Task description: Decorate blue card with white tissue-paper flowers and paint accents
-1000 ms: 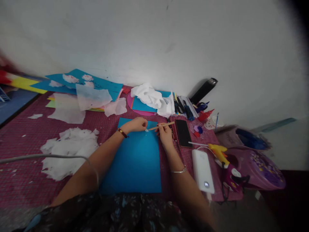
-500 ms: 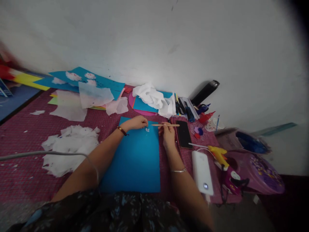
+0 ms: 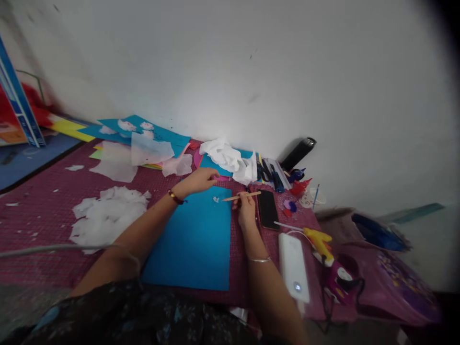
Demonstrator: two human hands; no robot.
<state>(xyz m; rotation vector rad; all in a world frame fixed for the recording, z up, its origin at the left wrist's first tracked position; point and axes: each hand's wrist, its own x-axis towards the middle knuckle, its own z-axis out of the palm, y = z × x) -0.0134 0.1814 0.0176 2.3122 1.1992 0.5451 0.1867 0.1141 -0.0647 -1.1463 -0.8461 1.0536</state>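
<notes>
My right hand (image 3: pixel 246 211) holds a slim wooden stick with a tapered tip (image 3: pixel 235 197), pinched between thumb and fingers, over the right edge of a blue paper sheet (image 3: pixel 194 244). The stick's tip points left, close to a tiny white scrap of paper (image 3: pixel 216 199) on the sheet. Above the sheet's top edge is my left hand (image 3: pixel 201 181), its fingers loosely bent and slightly apart, with nothing visible in them.
A pile of torn white paper (image 3: pixel 108 215) lies left. Crumpled white tissue (image 3: pixel 226 158) and scissors (image 3: pixel 266 170) lie behind. On the right are a phone (image 3: pixel 268 209), a white power bank (image 3: pixel 293 266) and a yellow glue gun (image 3: pixel 319 242). A cable (image 3: pixel 53 247) crosses the left.
My left hand has lifted away from the white scrap towards the sheet's top edge, its fingers loosening. My right hand still holds the stick near the scrap. The view has shifted somewhat.
</notes>
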